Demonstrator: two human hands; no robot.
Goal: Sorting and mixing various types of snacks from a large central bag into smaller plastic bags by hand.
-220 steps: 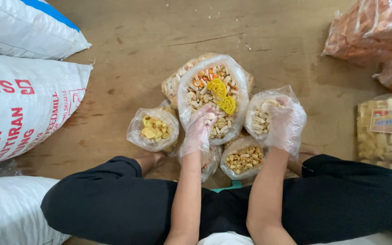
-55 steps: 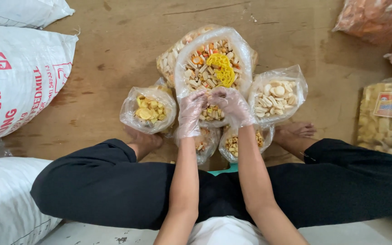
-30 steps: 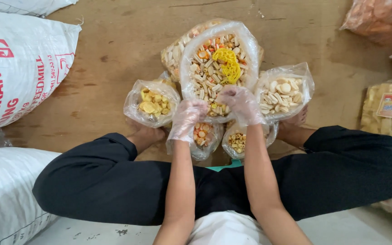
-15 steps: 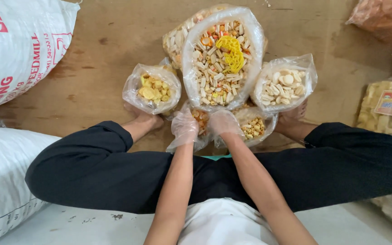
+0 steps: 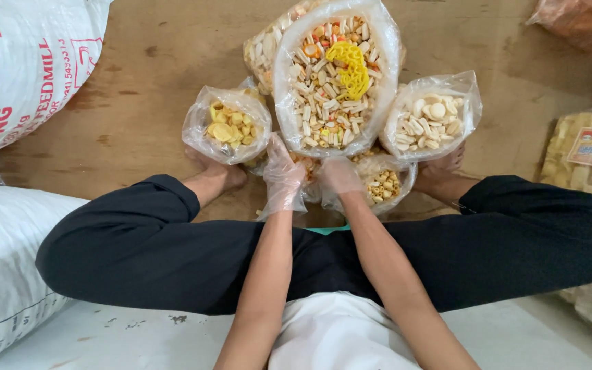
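I sit cross-legged on a brown floor with open clear bags of snacks between my knees. Both hands wear loose clear plastic gloves. My left hand [image 5: 284,177] points its fingers up against a small low bag of orange pieces [image 5: 306,166]. My right hand [image 5: 340,176] is curled at the mouth of a low bag of small ring snacks [image 5: 386,183]; its fingers are hidden. Behind them stands a large bag of mixed stick snacks with a yellow lattice piece [image 5: 337,75]. A bag of yellow chips [image 5: 227,125] sits to the left and a bag of pale round crackers [image 5: 433,120] to the right.
White printed sacks [image 5: 22,62] lie at the left, and another [image 5: 1,267] by my left knee. Packed snack bags [image 5: 587,154] are stacked at the right edge, and an orange-tinted bag [image 5: 577,34] lies at the top right. Another bag of pale snacks [image 5: 265,51] stands behind the large one.
Both hands have drawn back from the large mixed bag toward my body, down to the two low bags in front. The camera has tilted nearer over the bags.
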